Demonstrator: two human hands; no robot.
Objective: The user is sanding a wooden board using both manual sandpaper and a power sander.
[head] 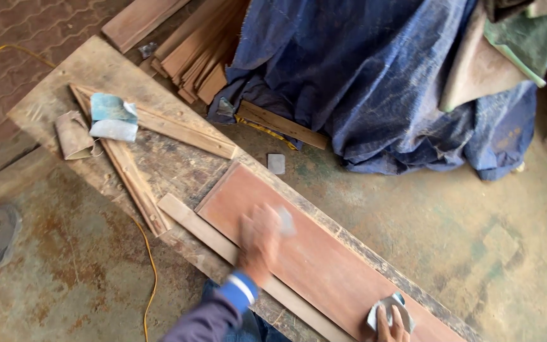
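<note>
Head view: a reddish board (pixel 324 253) is laid flat on the counter (pixel 96 69), its long axis running from upper left to lower right. The left hand (pixel 259 237), motion-blurred, is pressed on the board near its upper end; grip cannot be told. The right hand (pixel 390 324) is closed on folded sandpaper (pixel 387 309) at the lower end

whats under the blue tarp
The blue tarp hides what it covers. Only a plank pokes out at its left edge, beside stacked boards; the rest cannot be seen.
</note>
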